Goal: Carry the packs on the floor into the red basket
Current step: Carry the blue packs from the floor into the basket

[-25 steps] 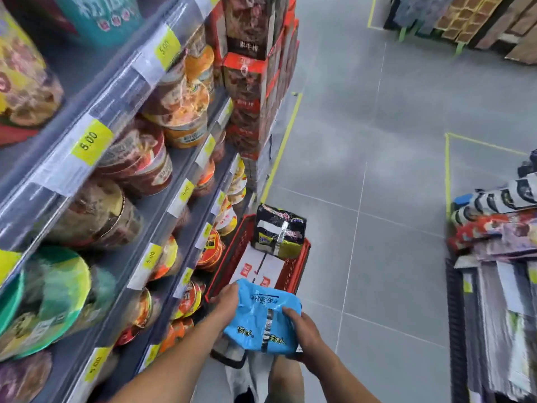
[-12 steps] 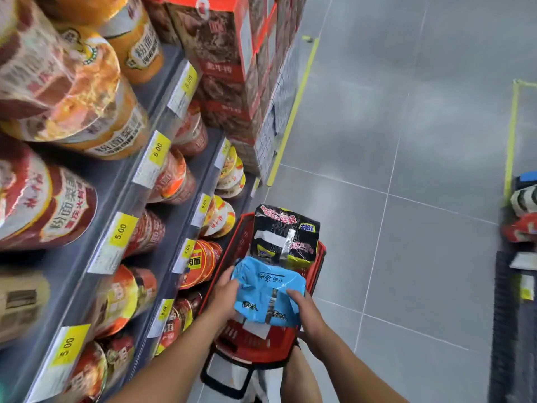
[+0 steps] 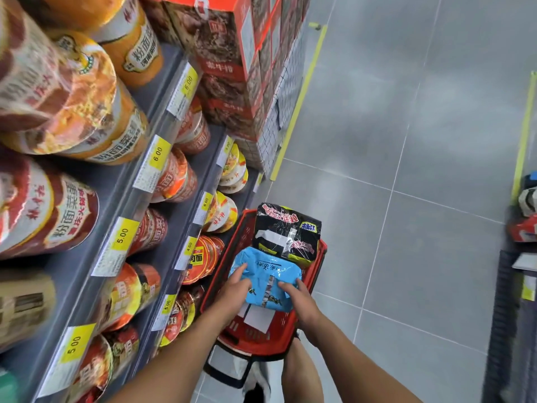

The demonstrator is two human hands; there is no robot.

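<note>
Lower now than half a second ago, the blue pack [image 3: 266,282] has sunk from rim height into the basket [image 3: 322,257], and its far edge touches the black pack [image 3: 287,234] propped at the far end. We have it grasped from both sides, our left hand [image 3: 235,292] clasping its left edge and our right hand [image 3: 300,301] its right, which we judge lets us seat it flat in the near space. Its long axis runs across the basket from hand to hand, printed face up
</note>
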